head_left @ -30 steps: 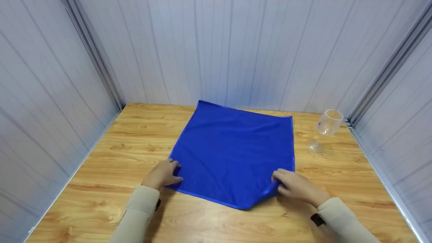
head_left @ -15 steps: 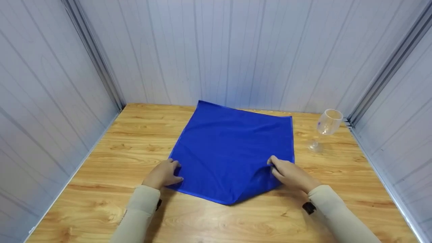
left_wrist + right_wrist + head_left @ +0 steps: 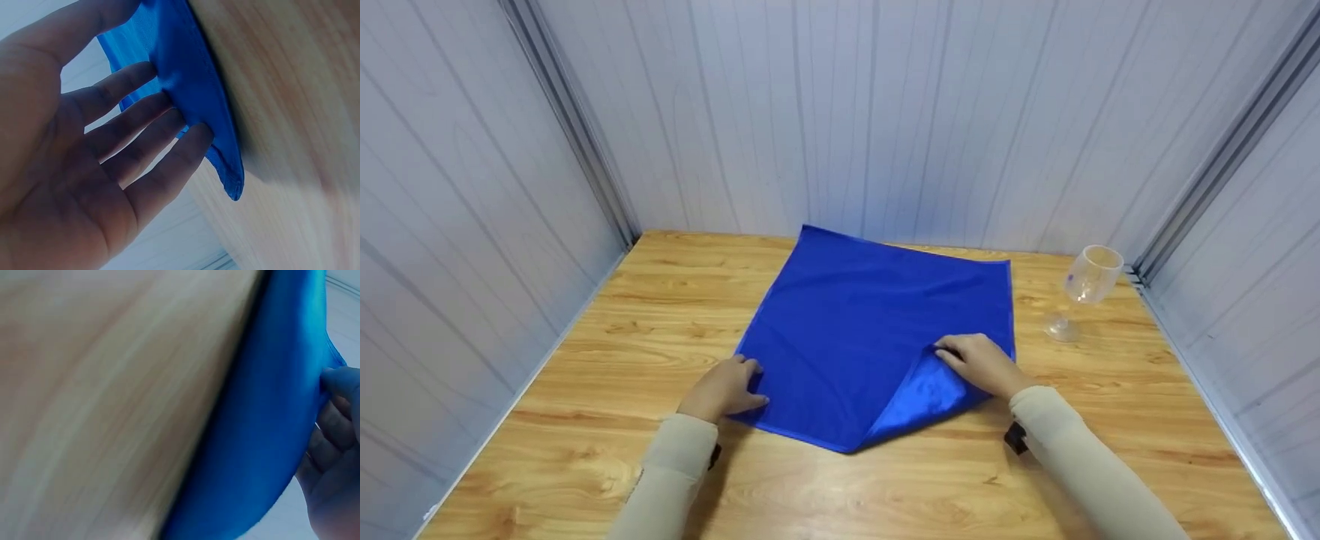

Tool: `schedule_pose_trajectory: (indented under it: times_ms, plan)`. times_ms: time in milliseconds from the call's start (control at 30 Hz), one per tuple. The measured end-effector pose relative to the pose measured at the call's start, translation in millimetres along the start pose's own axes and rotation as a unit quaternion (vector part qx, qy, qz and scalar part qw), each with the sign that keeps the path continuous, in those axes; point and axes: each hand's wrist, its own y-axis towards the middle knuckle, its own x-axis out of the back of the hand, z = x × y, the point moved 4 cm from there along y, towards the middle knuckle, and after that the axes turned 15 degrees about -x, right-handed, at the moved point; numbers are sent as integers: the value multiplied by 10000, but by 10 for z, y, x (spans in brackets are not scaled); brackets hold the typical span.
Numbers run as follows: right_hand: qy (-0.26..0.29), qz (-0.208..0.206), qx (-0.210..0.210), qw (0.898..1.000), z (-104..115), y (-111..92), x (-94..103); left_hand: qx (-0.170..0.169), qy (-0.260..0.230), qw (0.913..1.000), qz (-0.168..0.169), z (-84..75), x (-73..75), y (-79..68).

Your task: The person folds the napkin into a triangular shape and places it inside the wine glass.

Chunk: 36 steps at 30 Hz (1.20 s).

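A square blue cloth (image 3: pixel 855 315) with a hemmed edge lies on the wooden table, its near right corner lifted and folded inward so the shinier underside shows. My right hand (image 3: pixel 981 364) pinches that corner between thumb and fingers; in the right wrist view the cloth (image 3: pixel 253 416) hangs curved from the pinch. At the near left corner, my left hand (image 3: pixel 724 386) rests on the cloth with fingers spread. The left wrist view shows those fingers extended, their fingertips (image 3: pixel 197 135) on the cloth (image 3: pixel 194 73).
A clear stemmed wine glass (image 3: pixel 1091 281) stands on the table (image 3: pixel 660 300) to the right, beyond my right hand. Pale panelled walls (image 3: pixel 840 120) enclose the back and both sides.
My right hand has carried the cloth's near right corner up, leftward and away from me, turning the underside into view. The left hand has stayed in place.
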Motion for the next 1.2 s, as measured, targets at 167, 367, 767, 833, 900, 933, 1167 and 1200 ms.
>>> schedule_pose_trajectory:
  times_ms: [167, 367, 767, 833, 900, 933, 1167, 1200]
  plan:
    - [38, -70, -110, 9999, 4, 115, -38, 60, -14, 10000, -14, -7, -1, 16]
    - [13, 86, -430, 9990, -38, 191, -84, 75, -20, 10000, -39, -11, 0, 33]
    - [-683, 577, -461, 9949, -12, 230, -100, -29, -48, 9999, -157, -47, 30, 32]
    - [-719, 661, -511, 9939, -3, 230, -82, -29, -25, 9998, -176, -49, 38, 43]
    - [-749, 715, -515, 9933, 10, 228, -65, -24, -11, 9998, -190, -42, 43, 58]
    - [-757, 738, -531, 9930, 16, 224, -59, -18, -3, 9998, -185, -36, 44, 65]
    - [-794, 819, -456, 9924, 86, 156, -37, 111, 35, 9999, -8, 6, 43, 123]
    - [-815, 825, -442, 9923, 97, 144, -38, 137, 26, 9999, 22, 16, 38, 133]
